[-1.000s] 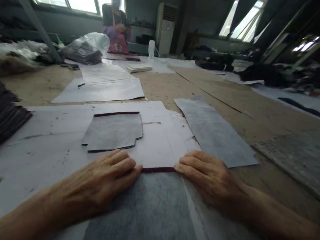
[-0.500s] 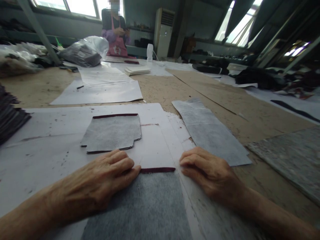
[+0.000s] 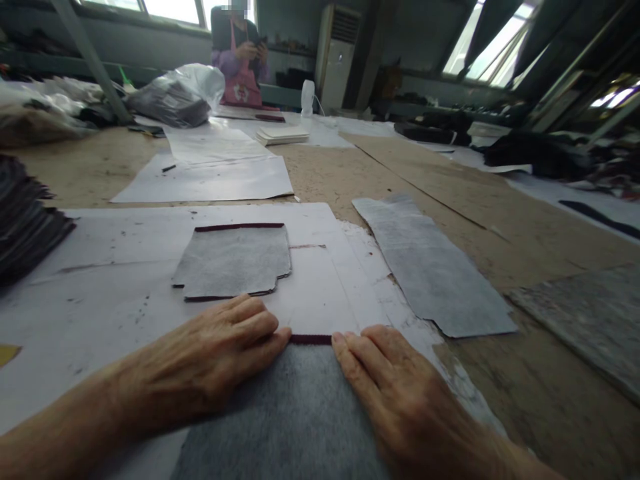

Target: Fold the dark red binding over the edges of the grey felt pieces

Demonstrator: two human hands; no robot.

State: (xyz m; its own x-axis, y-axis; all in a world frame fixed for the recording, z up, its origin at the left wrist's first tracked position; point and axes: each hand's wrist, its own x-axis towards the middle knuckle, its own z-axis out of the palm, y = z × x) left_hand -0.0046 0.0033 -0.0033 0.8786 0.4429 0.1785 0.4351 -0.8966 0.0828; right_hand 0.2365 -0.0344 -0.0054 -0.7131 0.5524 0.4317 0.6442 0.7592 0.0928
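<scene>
A grey fabric piece (image 3: pixel 295 413) lies in front of me with a narrow dark maroon strip (image 3: pixel 311 339) folded along its far edge. My left hand (image 3: pixel 220 353) presses on the left part of that edge, its fingers curled together and the thumb and fingertip at the strip. On the right end of the strip rest the fingertips of my right hand (image 3: pixel 395 387), held close together. Just beyond my left hand lies a smaller grey piece (image 3: pixel 235 260) with maroon edges, flat on white paper (image 3: pixel 110 253).
Another grey piece (image 3: pixel 435 267) lies to the right, beside a mottled grey sheet (image 3: pixel 590 320). A dark fabric stack (image 3: pixel 25 227) stands at the left. Farther back are a plastic-wrapped bundle (image 3: pixel 173 97), a white bottle (image 3: pixel 307 99) and a person (image 3: pixel 241 57) across the table.
My right hand has moved left and come down onto the strip's right end. My left hand has stayed on the edge. The whole view has shifted slightly.
</scene>
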